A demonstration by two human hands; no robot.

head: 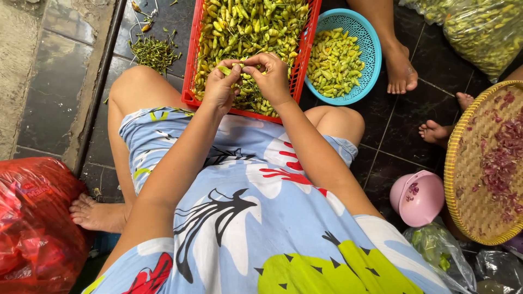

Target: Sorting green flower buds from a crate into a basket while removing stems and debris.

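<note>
The dark tiled floor (403,147) carries everything in view; the person sits on it with knees spread, wearing a light blue patterned garment (245,218). Both forearms run forward from the lower edge of the view and converge over the near edge of a red plastic crate (190,65), which sits between the knees and is filled with pale green-yellow chillies (245,22).

To the right lies a round woven tray (463,179) holding scattered reddish-purple peelings. A red plastic bag (32,228) occupies the lower left, and a clear bag of green chillies (479,27) the upper right. A turquoise round basket (370,49), just beside the crate's right wall, holds more of the same chillies. A pink bowl (419,198) rests near the tray's left rim. A small heap of green stems (155,51) lies on the floor left of the crate. Another person's bare feet stand beside the basket and the tray.

Left hand (220,87): fingers curled in narrow, thumb and forefinger pinching one end of a single chilli (226,69). Wrist bent slightly inward.

Right hand (272,79): likewise closed narrow, fingertips meeting the left hand's at the same chilli, knuckles raised, wrist cocked toward the left.

The held chilli sits between both sets of fingertips, directly above the near portion of the crate's contents.
</note>
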